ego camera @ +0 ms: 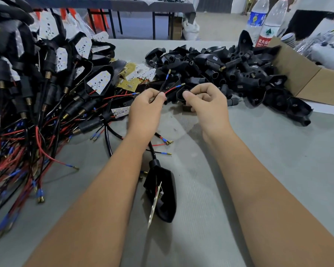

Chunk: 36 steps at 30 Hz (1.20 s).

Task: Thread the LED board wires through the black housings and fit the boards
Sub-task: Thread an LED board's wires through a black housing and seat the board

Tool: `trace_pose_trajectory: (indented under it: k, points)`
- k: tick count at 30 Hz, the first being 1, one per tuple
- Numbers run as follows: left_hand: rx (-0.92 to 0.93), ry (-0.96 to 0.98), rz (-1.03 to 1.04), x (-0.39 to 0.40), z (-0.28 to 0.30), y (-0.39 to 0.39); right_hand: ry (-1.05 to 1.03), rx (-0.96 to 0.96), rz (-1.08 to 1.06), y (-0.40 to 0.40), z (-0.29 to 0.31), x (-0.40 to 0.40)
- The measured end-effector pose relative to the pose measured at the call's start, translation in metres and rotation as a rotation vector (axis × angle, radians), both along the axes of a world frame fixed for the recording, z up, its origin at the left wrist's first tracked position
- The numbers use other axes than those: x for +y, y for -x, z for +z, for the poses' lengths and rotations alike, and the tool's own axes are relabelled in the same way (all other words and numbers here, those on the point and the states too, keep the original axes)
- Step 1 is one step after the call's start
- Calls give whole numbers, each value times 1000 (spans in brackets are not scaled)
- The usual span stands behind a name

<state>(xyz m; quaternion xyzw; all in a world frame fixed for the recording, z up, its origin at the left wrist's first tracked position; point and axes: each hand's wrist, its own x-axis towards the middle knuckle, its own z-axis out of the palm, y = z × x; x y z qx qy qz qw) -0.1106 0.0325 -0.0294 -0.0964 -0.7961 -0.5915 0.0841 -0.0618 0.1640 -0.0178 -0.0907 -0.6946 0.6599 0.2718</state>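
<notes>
My left hand (146, 108) pinches a red and a black wire (172, 89) near their blue-sleeved brass tips, which point up and to the right. My right hand (206, 102) grips an empty black housing (181, 95) just to the right of those tips, mostly hidden by my fingers. The wire tips sit close to the housing's opening. Between my forearms lies another black housing (163, 191) with an LED board (154, 205) standing on edge in it and its cable running up under my left wrist.
A big heap of wired housings with white LED boards (46, 83) fills the left. Empty black housings (229, 70) are piled at the back right beside a cardboard box (305, 78). Loose boards (137, 76) lie behind my hands. Two water bottles (266, 22) stand far right.
</notes>
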Motion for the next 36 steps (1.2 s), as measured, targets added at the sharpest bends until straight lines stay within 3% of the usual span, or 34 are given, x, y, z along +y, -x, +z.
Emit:
trace_pose_trajectory:
  k: [7,14,28,36]
  points:
    - [18,-124,-95,2,4,-4,504,-30,46,3,2,7]
    - [-15,-175,-133,4,6,-5,735,-97,153,9,2,12]
    - [-36,-220,-96,1,4,-3,700,34,238,6,2,9]
    - [-78,-230,-94,0,8,-4,574,33,223,4,2,8]
